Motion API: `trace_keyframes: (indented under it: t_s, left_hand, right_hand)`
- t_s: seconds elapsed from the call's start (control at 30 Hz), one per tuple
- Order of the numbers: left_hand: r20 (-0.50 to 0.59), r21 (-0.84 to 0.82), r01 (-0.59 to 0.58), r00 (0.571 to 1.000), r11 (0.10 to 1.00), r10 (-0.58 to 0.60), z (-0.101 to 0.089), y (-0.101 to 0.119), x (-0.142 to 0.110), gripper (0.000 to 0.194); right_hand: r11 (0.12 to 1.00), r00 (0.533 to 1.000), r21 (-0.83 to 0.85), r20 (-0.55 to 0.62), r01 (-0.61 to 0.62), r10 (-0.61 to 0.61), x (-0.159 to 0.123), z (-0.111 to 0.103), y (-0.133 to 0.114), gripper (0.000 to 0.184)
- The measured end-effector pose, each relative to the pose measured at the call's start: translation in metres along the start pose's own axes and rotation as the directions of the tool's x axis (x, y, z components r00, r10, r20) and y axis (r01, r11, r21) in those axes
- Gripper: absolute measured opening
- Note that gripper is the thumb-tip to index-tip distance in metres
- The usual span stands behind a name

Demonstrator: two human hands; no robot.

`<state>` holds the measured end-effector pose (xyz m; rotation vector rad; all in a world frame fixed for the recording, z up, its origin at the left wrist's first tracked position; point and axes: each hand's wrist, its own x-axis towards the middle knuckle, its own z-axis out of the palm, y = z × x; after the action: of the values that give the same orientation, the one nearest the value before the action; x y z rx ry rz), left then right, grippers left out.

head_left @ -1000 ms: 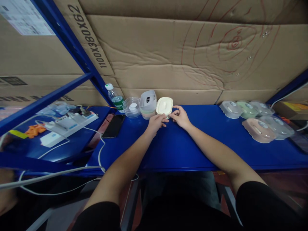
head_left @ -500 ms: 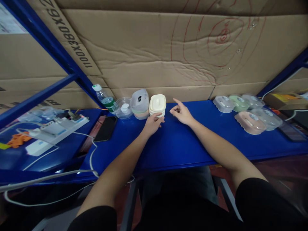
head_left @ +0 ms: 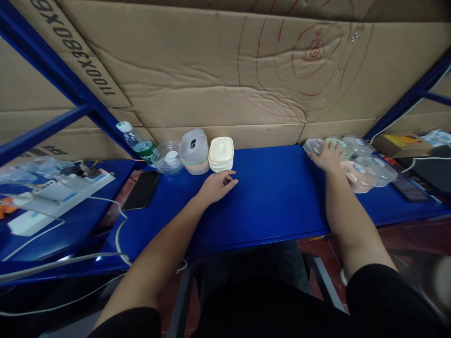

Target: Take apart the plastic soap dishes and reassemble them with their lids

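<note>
A stack of cream lidded containers (head_left: 221,154) stands at the back of the blue shelf (head_left: 271,202). My left hand (head_left: 214,185) rests flat on the shelf just in front of that stack, fingers loose and apart, holding nothing. Far to the right, my right hand (head_left: 329,155) lies on a cluster of container lids. Its fingers spread over a clear lid (head_left: 311,144) and a green lid (head_left: 341,142). A pink lid (head_left: 356,182) and more clear lids (head_left: 378,169) sit beside it.
Left of the cream stack are a grey-lidded container (head_left: 193,150), a clear round tub (head_left: 165,158) and a water bottle (head_left: 136,138). A black phone (head_left: 141,189) and a power strip (head_left: 70,185) with cables lie further left. Cardboard (head_left: 225,70) backs the shelf.
My right hand left the cream container and swung right onto the lid cluster. My left hand let go of the container and dropped to the shelf. The view shifted right.
</note>
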<state>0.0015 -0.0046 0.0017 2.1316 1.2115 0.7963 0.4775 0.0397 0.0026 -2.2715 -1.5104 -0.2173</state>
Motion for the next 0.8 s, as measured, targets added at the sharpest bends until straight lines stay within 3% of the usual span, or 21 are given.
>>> trace_keyframes:
  t_s: [0.1,0.2,0.23,0.33,0.43,0.53,0.6,0.67,0.73,0.8]
  left_hand:
    - [0.029,0.033,-0.002,1.000,0.999,0.001,-0.001,0.002,-0.001,0.039]
    - [0.058,0.057,-0.001,0.998,0.998,-0.002,-0.002,0.003,-0.001,0.040]
    - [0.067,0.058,-0.003,0.998,0.998,-0.001,-0.002,0.003,-0.001,0.040]
    - [0.066,0.078,-0.001,0.998,0.997,-0.004,-0.002,0.002,-0.001,0.045]
    - [0.009,0.108,0.022,1.000,0.994,-0.023,-0.001,0.001,-0.001,0.064]
    - [-0.040,0.101,0.027,0.999,0.994,-0.023,-0.003,0.002,-0.002,0.084]
    - [-0.036,0.088,0.003,0.999,0.996,0.000,-0.005,0.004,-0.002,0.085]
    - [-0.021,0.073,-0.044,0.999,0.996,0.046,-0.007,0.006,-0.004,0.074]
    - [-0.016,0.056,-0.090,0.996,0.994,0.091,-0.008,0.009,-0.005,0.060]
    - [-0.018,0.055,-0.114,0.993,0.992,0.115,-0.008,0.012,-0.006,0.051]
  right_hand:
    - [0.998,0.998,-0.005,0.032,0.057,-0.057,-0.004,0.003,-0.013,0.087]
    - [0.960,0.969,0.155,0.046,0.235,-0.244,-0.012,0.002,-0.041,0.070]
    - [0.909,0.933,0.259,0.065,0.326,-0.353,-0.016,0.001,-0.051,0.068]
    - [0.654,0.748,0.534,0.061,0.535,-0.661,-0.037,-0.004,-0.084,0.066]
    - [0.476,0.598,0.660,0.049,0.582,-0.800,-0.067,-0.012,-0.115,0.064]
    - [0.343,0.505,0.739,0.005,0.580,-0.863,-0.096,-0.021,-0.139,0.060]
    - [0.302,0.502,0.769,-0.028,0.564,-0.865,-0.107,-0.027,-0.148,0.056]
    - [0.308,0.538,0.780,-0.044,0.545,-0.841,-0.113,-0.029,-0.152,0.050]
    - [0.342,0.617,0.789,-0.059,0.511,-0.785,-0.114,-0.028,-0.152,0.048]
    - [0.372,0.722,0.815,-0.081,0.445,-0.687,-0.115,-0.025,-0.151,0.058]
